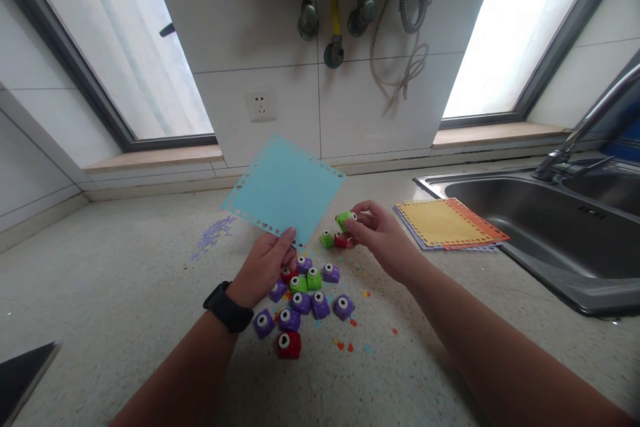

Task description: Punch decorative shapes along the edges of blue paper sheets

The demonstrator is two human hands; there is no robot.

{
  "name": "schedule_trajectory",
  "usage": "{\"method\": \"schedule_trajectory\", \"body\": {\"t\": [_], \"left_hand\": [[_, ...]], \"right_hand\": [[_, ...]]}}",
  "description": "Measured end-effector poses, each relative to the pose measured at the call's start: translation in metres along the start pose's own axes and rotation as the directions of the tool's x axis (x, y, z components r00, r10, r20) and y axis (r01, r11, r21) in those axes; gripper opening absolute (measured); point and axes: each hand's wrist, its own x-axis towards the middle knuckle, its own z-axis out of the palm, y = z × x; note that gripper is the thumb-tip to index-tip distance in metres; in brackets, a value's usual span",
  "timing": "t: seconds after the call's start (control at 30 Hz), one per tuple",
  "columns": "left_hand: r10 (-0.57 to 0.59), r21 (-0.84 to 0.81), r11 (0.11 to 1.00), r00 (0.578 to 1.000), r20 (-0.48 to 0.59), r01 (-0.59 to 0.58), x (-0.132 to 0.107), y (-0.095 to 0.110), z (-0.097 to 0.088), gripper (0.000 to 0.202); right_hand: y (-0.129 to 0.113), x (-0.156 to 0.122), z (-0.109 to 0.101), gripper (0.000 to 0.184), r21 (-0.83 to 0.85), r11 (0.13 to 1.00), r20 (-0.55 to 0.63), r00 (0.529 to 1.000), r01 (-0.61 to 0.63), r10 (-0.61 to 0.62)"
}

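Light-blue paper sheet (290, 187), held up over the counter (410, 360), punched holes along three edges. Your left hand (267, 263) pinches it at the near corner, thumb on top. Your right hand (383, 237), just right of the sheet, grasps a green punch (345, 219) between thumb and fingers. Under that hand, right of the sheet's near corner: a second green punch (327, 239) and a red punch (341, 240), side by side on the counter; can't tell if your lower fingers touch the red one.

Punch cluster (301, 303): nearer you than the sheet, mostly purple, two green, one red partly hidden by your left hand. Another red punch (289, 345) sits at the end farthest from the sheet. You wear a black watch (229, 307) on the left.

Purple paper bits (215, 233), some yellow mixed in, left of the sheet. Paper stack (430, 223), yellow on top, orange poking out, well right of the sheet; sink (565, 240) farther right. Wall outlet (261, 105) beyond the sheet.
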Motion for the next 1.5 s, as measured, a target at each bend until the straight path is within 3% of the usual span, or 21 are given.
{"method": "schedule_trajectory", "body": {"t": [0.13,0.4,0.67,1.5], "left_hand": [[-0.011,-0.061,0.998,1.0,-0.004,0.011,0.0,0.0,0.001,0.056],[-0.029,0.088,0.995,0.996,-0.09,0.037,-0.002,0.004,0.004,0.054],[-0.009,0.13,0.991,0.993,-0.115,0.024,-0.004,0.007,0.006,0.053],[0.054,0.215,0.976,0.995,-0.079,-0.036,-0.004,0.001,0.007,0.051]], "right_hand": [[-0.009,-0.002,0.003,0.036,0.316,0.945,-0.079,0.995,0.077,-0.055],[-0.015,-0.007,0.011,0.035,0.446,0.881,-0.103,0.987,0.16,-0.127],[-0.007,-0.007,0.011,0.031,0.379,0.906,-0.055,0.982,0.188,-0.181],[-0.012,-0.012,0.016,0.033,0.295,0.946,-0.009,0.99,0.134,-0.138]]}}
